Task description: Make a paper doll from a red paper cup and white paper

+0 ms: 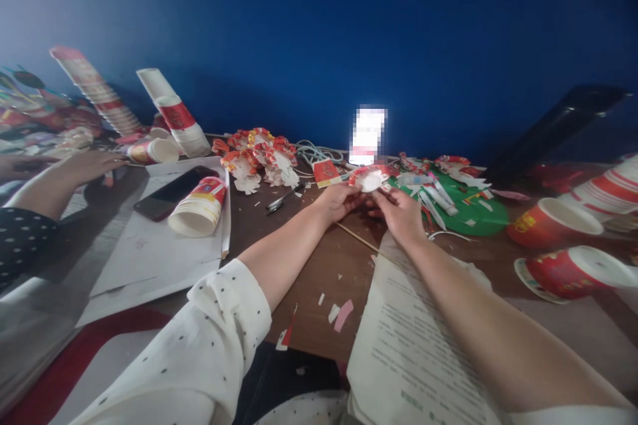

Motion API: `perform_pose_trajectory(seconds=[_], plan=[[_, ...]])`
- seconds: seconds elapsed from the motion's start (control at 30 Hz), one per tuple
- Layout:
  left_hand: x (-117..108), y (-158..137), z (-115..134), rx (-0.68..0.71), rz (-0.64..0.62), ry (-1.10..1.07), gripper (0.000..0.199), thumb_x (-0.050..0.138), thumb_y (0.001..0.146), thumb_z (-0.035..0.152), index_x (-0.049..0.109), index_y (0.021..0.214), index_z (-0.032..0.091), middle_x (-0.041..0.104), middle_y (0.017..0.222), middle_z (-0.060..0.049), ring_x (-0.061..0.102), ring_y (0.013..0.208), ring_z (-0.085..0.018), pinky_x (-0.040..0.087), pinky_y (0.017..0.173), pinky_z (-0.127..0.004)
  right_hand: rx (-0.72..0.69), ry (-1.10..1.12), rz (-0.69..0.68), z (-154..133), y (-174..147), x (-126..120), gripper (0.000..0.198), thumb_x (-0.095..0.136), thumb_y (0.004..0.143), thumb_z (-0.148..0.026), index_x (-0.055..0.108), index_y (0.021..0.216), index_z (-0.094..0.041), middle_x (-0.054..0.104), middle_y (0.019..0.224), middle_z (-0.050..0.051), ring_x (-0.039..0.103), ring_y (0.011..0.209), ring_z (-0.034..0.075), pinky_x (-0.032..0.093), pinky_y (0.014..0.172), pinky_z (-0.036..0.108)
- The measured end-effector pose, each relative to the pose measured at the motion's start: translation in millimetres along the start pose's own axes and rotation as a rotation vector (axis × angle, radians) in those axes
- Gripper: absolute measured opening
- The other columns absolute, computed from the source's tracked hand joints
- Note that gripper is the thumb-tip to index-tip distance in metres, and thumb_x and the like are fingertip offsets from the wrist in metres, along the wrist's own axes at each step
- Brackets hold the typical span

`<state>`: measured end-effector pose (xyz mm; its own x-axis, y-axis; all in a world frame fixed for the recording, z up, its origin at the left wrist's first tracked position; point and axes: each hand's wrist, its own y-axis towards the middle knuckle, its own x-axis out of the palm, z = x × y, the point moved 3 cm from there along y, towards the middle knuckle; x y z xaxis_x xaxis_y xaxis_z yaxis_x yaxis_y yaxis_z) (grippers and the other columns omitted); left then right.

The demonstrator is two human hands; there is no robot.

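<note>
A cut paper cup (369, 179), white in the middle with a red rim, is held between my two hands over the table. My left hand (343, 202) pinches its left side with closed fingers. On the opposite side, the fingers of my right hand (397, 211) are closed on the same cup. Below them a thin wooden stick (361, 238) slants across the brown tabletop; whether a hand touches it I cannot tell. Just behind the cup stands a lit phone (367, 136), its screen blurred out. A red and yellow piece of cup paper (326, 173) lies by my left hand.
Several cut cups (264, 156) are heaped at left, near a black pen (284, 199). A green disc (478, 212) carries markers and scraps. Printed sheets (399, 325) lie under my right arm. Red cups (553, 222) are at right. Another person's hand (97, 165) is at far left.
</note>
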<state>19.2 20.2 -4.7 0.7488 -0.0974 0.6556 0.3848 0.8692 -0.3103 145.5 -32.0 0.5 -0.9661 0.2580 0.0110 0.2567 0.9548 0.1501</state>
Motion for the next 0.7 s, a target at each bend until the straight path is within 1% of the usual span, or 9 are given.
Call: perform_pose_trajectory(seconds=[0.13, 0.23, 0.33, 0.4, 0.47, 0.57, 0.7], plan=[[4, -4, -3, -0.056, -0.037, 0.023, 0.014, 0.052, 0.083, 0.002, 0.059, 0.074, 0.01, 0.061, 0.066, -0.004, 0.059, 0.058, -0.009, 0.051, 0.06, -0.018, -0.04, -0.02, 0.024, -5, -2, 1, 0.033, 0.072, 0.068, -0.042, 0.065, 0.089, -0.017, 0.068, 0.074, 0.003, 0.066, 0.067, 0.019, 0.058, 0.055, 0.032], [7, -7, -6, -0.095, -0.084, 0.024, 0.015, 0.049, 0.085, 0.004, 0.059, 0.075, 0.008, 0.061, 0.065, -0.005, 0.06, 0.059, -0.01, 0.051, 0.06, -0.018, -0.066, -0.058, 0.067, -11, -6, 1, 0.031, 0.071, 0.069, -0.043, 0.064, 0.087, -0.018, 0.067, 0.071, 0.002, 0.064, 0.061, 0.018, 0.057, 0.053, 0.032], [10, -8, -11, -0.139, -0.122, -0.023, 0.016, 0.048, 0.085, 0.004, 0.059, 0.074, 0.008, 0.058, 0.062, -0.004, 0.058, 0.058, -0.009, 0.051, 0.059, -0.018, -0.156, -0.118, 0.087, -17, -10, 3, 0.028, 0.07, 0.071, -0.043, 0.061, 0.084, -0.019, 0.065, 0.07, 0.002, 0.062, 0.056, 0.016, 0.054, 0.05, 0.03], [11, -8, -14, -0.162, -0.133, -0.042, 0.017, 0.048, 0.086, 0.004, 0.059, 0.074, 0.008, 0.057, 0.062, -0.004, 0.056, 0.057, -0.008, 0.049, 0.058, -0.017, -0.229, -0.164, 0.083, -19, -13, 4, 0.027, 0.068, 0.073, -0.043, 0.06, 0.084, -0.019, 0.064, 0.069, 0.001, 0.061, 0.056, 0.016, 0.053, 0.049, 0.029], [12, -9, -15, -0.168, -0.145, -0.038, 0.017, 0.047, 0.086, 0.004, 0.059, 0.074, 0.007, 0.057, 0.063, -0.005, 0.056, 0.058, -0.008, 0.048, 0.058, -0.017, -0.294, -0.238, 0.085, -19, -15, 4, 0.026, 0.066, 0.075, -0.043, 0.06, 0.085, -0.02, 0.065, 0.071, 0.002, 0.061, 0.059, 0.016, 0.053, 0.052, 0.03], [15, -11, -16, -0.169, -0.171, -0.004, 0.019, 0.045, 0.084, 0.004, 0.06, 0.074, 0.007, 0.059, 0.064, -0.006, 0.057, 0.06, -0.01, 0.048, 0.06, -0.019, -0.38, -0.354, 0.085, -17, -17, 5, 0.024, 0.064, 0.077, -0.042, 0.061, 0.087, -0.02, 0.067, 0.08, 0.004, 0.062, 0.066, 0.017, 0.055, 0.062, 0.033], [18, -14, -15, -0.178, -0.201, 0.019, 0.021, 0.041, 0.084, 0.004, 0.061, 0.076, 0.008, 0.058, 0.062, -0.004, 0.056, 0.059, -0.01, 0.049, 0.062, -0.022, -0.448, -0.428, 0.088, -19, -20, 6, 0.023, 0.063, 0.079, -0.041, 0.063, 0.087, -0.02, 0.068, 0.085, 0.004, 0.063, 0.072, 0.018, 0.054, 0.07, 0.035]])
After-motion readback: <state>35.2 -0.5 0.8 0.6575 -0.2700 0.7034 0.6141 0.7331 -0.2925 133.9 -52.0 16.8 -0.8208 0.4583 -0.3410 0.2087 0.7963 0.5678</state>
